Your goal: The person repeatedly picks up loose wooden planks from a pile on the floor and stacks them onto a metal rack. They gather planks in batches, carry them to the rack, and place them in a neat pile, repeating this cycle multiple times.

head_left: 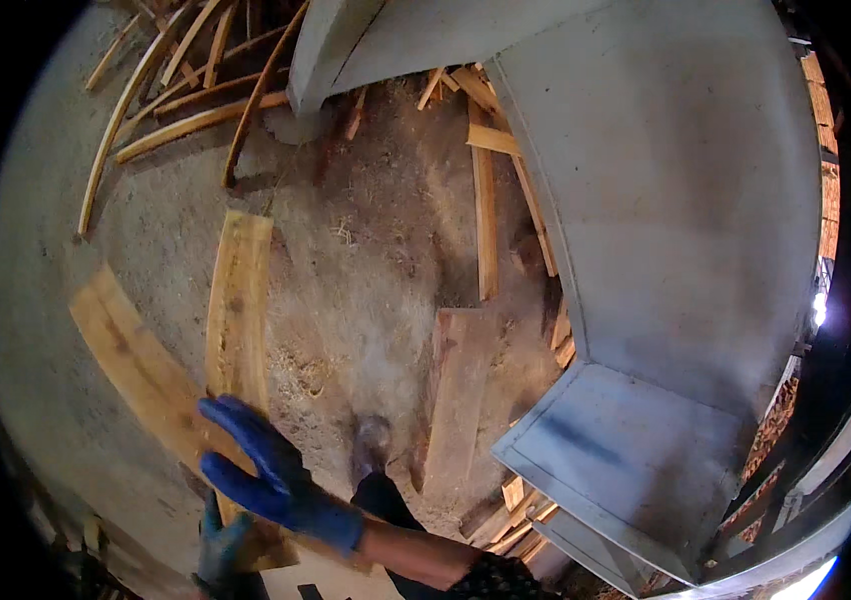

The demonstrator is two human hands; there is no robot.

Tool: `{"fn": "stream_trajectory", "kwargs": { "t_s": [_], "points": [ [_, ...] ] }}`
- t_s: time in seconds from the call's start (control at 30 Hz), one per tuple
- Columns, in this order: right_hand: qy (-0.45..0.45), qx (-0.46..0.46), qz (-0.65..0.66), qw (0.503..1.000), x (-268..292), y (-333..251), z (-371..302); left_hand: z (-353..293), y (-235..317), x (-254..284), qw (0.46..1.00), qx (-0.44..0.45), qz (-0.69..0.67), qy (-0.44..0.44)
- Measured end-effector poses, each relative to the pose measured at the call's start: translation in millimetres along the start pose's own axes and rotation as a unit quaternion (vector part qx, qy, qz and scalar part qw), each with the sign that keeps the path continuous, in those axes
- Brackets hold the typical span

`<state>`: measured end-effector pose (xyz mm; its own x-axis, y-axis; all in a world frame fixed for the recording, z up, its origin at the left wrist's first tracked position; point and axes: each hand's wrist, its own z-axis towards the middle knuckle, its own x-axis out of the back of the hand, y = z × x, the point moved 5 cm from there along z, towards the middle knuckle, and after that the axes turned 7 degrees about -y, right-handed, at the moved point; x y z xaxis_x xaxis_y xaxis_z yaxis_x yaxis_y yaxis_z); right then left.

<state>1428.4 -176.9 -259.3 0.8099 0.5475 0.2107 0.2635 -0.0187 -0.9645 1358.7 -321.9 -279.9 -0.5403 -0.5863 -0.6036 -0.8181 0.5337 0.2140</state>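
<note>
Two long planks meet at the lower left. One wooden plank [131, 340] slants away to the left, and a second plank [238, 300] runs almost straight ahead. At their near end my left hand [221, 550], in a blue-green glove, is closed on a plank's edge; part of its grip is hidden. My right hand [271, 475], in a blue glove, reaches across from the right over the planks. Its fingers are stretched out and parted, holding nothing. Whether it touches the wood, I cannot tell.
A large grey metal machine housing [666, 200] with a sloped tray [626, 430] fills the right side. Wood strips [196, 115] lie heaped at the far left. Another board [456, 390] lies on the dusty floor ahead, near my foot [373, 440]. More offcuts [521, 525] lie below the tray.
</note>
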Motion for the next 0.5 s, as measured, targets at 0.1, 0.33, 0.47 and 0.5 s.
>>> {"fn": "stream_trajectory", "kwargs": {
  "t_s": [0.1, 0.33, 0.47, 0.5],
  "points": [
    [-0.163, -0.164, 0.161, 0.959, 35, 33, -12, -5, 1, -1, 0.996, 0.002, 0.077, 0.047],
    [0.250, -0.261, -0.203, 0.910, 379, 255, -34, -16, 3, 46, 0.988, 0.105, 0.056, 0.094],
    [0.190, -0.372, -0.299, 0.858, 421, 311, -14, -2, 8, 28, 0.976, 0.146, 0.109, 0.118],
    [0.184, -0.381, -0.295, 0.857, 418, 307, -11, -1, 8, 29, 0.974, 0.157, 0.109, 0.126]
  ]
}}
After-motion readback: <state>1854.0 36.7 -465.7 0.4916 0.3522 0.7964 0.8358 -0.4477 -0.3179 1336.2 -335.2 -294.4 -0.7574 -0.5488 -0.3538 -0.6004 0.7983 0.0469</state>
